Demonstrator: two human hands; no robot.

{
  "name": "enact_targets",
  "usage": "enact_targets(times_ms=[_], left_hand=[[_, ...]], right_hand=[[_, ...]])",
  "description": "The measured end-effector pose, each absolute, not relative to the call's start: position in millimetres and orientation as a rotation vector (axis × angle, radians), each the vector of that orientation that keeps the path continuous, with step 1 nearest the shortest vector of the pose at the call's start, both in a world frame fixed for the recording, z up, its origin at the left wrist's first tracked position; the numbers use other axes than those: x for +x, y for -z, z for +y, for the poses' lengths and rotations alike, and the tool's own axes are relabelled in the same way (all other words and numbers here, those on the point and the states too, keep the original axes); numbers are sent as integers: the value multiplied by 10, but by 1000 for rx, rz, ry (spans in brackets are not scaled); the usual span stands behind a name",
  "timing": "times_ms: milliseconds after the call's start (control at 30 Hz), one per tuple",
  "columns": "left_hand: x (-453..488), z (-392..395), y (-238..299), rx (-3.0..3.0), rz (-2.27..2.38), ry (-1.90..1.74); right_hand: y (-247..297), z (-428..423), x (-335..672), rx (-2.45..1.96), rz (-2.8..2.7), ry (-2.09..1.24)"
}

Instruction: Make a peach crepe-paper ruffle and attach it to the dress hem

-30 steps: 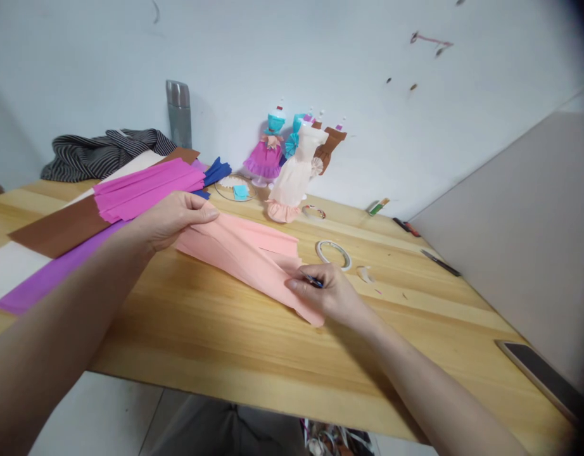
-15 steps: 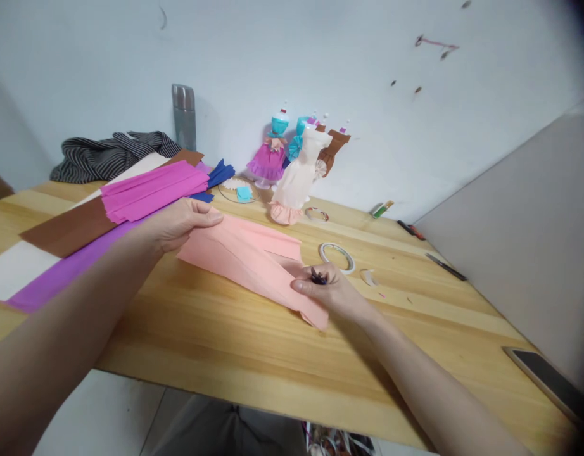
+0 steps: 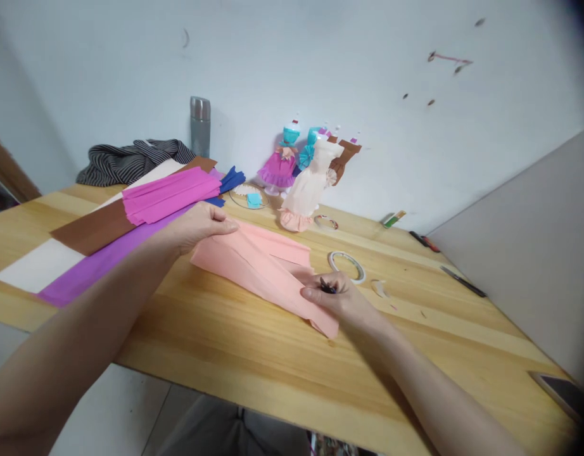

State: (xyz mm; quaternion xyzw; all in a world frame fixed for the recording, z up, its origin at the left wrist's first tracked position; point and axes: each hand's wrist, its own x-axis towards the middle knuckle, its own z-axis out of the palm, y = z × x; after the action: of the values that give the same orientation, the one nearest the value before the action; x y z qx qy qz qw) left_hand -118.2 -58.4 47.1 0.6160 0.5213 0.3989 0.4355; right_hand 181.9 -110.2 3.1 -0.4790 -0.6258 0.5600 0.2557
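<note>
Over table (image 3: 216,329): 2 hands (image 3: 201,227) (image 3: 346,301) hold pink paper (image 3: 263,273); right, 1 dark tool (image 3: 327,287).

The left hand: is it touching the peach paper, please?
Touching: the head view shows the left hand holding the peach paper, thumb over it.

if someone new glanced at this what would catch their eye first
Probably the peach-pink paper held between the left hand and right hand, mid-picture over the wooden table. Behind it, near the wall, a white miniature dress with a peach ruffled hem stands out among several others. At left, a bright magenta sheet lies over a brown one.
</note>
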Motion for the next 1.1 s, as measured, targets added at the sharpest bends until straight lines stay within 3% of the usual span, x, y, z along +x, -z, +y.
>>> enact_targets(times_ms=[267, 533, 1100], left_hand=[[-1216, -586, -490, 1548, 1268, -980], [-1246, -644, -533, 1070, 858, -830], [-1294, -534, -489, 1297, 1040, -811]], right_hand=[[-47, -1083, 1839, -1275, -1801, -1412], [-47, -1069, 1858, -1242, -1873, -1387], [-46, -1046, 1867, -1200, -2023, -1279]])
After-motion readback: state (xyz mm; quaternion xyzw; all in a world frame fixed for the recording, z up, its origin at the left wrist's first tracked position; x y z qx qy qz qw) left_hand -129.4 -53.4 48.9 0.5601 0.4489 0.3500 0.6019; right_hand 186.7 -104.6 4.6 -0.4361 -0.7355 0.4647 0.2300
